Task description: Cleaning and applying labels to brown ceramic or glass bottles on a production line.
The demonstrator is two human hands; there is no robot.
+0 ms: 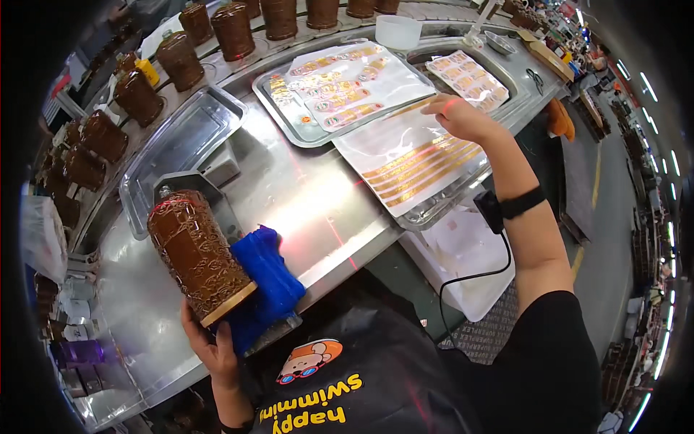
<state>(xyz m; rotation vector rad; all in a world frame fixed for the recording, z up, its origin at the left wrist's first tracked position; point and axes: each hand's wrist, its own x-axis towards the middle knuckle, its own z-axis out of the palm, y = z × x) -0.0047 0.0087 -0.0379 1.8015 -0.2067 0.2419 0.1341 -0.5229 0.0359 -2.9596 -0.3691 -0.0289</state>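
Bottle (196, 249), brown, embossed, ceramic-looking: lies tilted on a blue cloth (266, 282) at the near left of the steel worktop (318, 210). Long axis runs from the capped neck, up and away to the left, down to the flat base, which faces the person.

Left hand (211, 346): grip cupped under the base, fingers curled round its lower edge, holding the bottle against the cloth.

Empty steel tray (181, 145): just beyond the bottle.

Row of like brown bottles (231, 29): stands upright along the far conveyor, well apart from either hand.

Centre tray (278, 119): carries sheets of oval labels.

Sheet of gold strip labels (412, 163): lies right of centre, overlapping a further tray.

Right hand (457, 116): reaches out to the far edge of that strip sheet, fingers bent down onto it; whether the grip has pinched up a strip cannot be told (fingertips are hidden behind the knuckles). A black wristband with a cable sits on the forearm.

Relation: bottle lies well left of, and nearer the body than, the right hand; the left hand is the nearer.
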